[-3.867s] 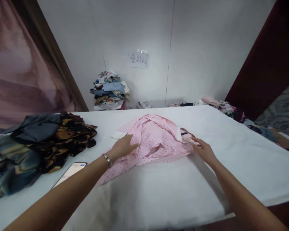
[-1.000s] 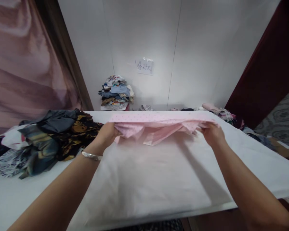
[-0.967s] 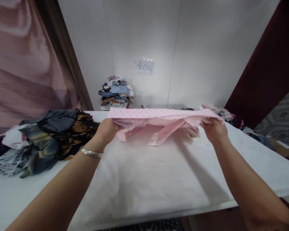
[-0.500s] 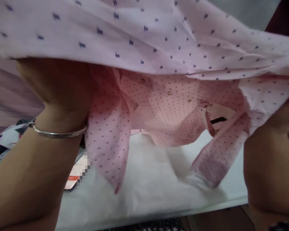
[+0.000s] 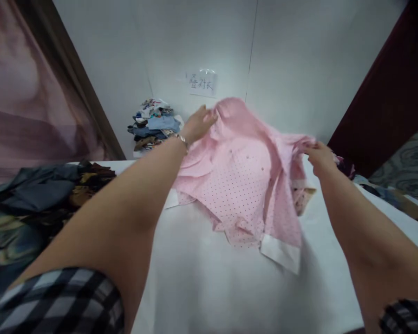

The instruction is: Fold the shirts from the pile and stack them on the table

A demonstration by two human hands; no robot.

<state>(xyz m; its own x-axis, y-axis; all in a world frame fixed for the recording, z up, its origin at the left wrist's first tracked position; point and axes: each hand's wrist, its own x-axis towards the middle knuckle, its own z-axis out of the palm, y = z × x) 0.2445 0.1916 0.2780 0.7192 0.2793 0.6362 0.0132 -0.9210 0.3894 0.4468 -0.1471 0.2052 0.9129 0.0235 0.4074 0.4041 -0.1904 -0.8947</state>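
Observation:
A pink shirt (image 5: 235, 185) with small dark dots and white cuffs is stretched between my hands over the white table (image 5: 202, 283). Its far edge is lifted, while the nearer part hangs down toward the tabletop. At the upper left of the cloth, my left hand (image 5: 199, 124) grips it with the fingers closed. My right hand (image 5: 318, 155) pinches the cloth at the right side, where it bunches. One white cuff (image 5: 281, 253) dangles at the near right. A few buttons show on the shirt's front.
Dark folded clothes (image 5: 42, 185) lie along the table's left side. At the back left stands a stack of folded clothes (image 5: 156, 123). A paper sign (image 5: 202, 83) is fixed to the white wall behind. More cloth items (image 5: 379, 188) lie at the right.
The shirt has moved from close in front of the camera, where it blocked the view, to farther out over the table. Both arms are now stretched forward, and both hands show.

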